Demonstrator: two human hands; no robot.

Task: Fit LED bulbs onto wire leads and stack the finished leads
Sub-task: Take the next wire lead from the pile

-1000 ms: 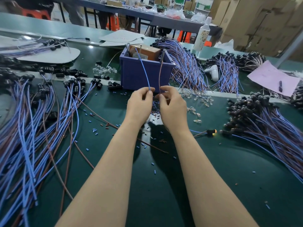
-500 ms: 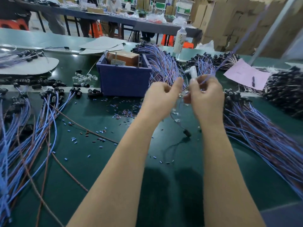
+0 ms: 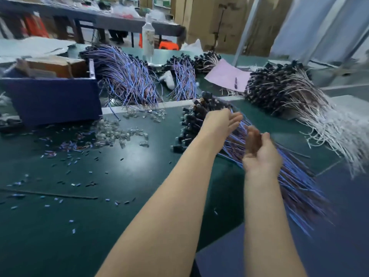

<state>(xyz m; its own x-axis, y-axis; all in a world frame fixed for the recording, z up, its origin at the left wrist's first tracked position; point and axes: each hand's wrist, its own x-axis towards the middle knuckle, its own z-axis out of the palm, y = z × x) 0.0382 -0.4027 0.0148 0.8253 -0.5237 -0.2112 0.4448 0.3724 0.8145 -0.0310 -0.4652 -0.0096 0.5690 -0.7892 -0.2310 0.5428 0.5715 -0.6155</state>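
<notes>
My left hand [image 3: 221, 121] hangs over the stack of leads [image 3: 295, 188] by the right edge of the desk [image 3: 119, 206], fingers straight and close together, holding nothing. My right hand [image 3: 259, 154] is just beside it, palm up, fingers loosely curled and blurred, with nothing visible in it. Loose bulbs [image 3: 117, 133] lie mid-desk, near the blue bin [image 3: 50, 100] at the left edge.

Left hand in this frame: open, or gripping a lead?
Open. The left hand has its fingers stretched out straight above the pile of blue leads, and no wire shows between them.
</notes>
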